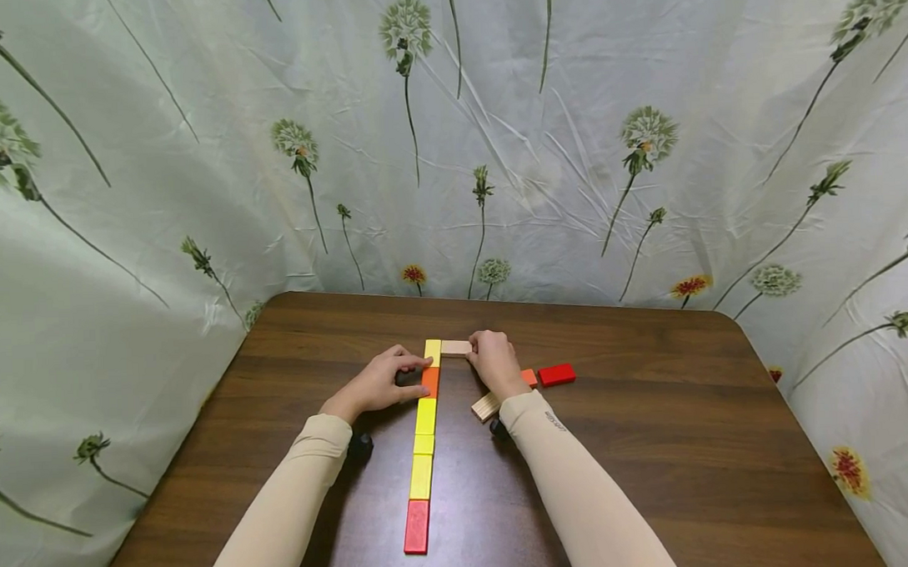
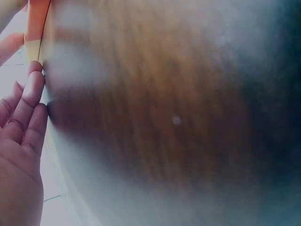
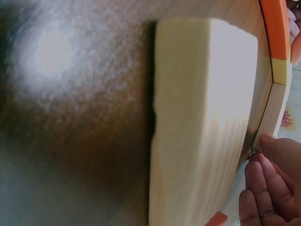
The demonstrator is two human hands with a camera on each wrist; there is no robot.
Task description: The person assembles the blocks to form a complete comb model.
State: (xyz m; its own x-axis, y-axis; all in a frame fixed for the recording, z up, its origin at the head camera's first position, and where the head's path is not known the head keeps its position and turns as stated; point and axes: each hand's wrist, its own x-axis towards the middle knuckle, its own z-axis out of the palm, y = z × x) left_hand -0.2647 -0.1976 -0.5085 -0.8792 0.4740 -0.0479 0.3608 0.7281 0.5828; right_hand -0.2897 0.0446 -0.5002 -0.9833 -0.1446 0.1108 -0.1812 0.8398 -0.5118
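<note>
A straight row of flat wooden blocks runs up the table, from a red block [image 1: 417,527] at the near end through yellow blocks [image 1: 425,415] and an orange block [image 1: 430,382] to a yellow block [image 1: 432,348] at the far end. From that far block a plain wooden block [image 1: 455,348] extends rightward, forming a corner. My right hand [image 1: 496,361] pinches its right end between thumb and fingers, as the right wrist view also shows. On the row's left side, my left hand [image 1: 382,379] touches the far yellow block with the index finger and the orange one with the thumb, spread apart.
Under my right wrist lies another plain wooden block [image 1: 485,407], large in the right wrist view. Beyond it are a partly hidden orange block [image 1: 530,378] and a red block [image 1: 557,374]. A flower-printed curtain [image 1: 554,146] hangs behind the brown table [image 1: 655,443].
</note>
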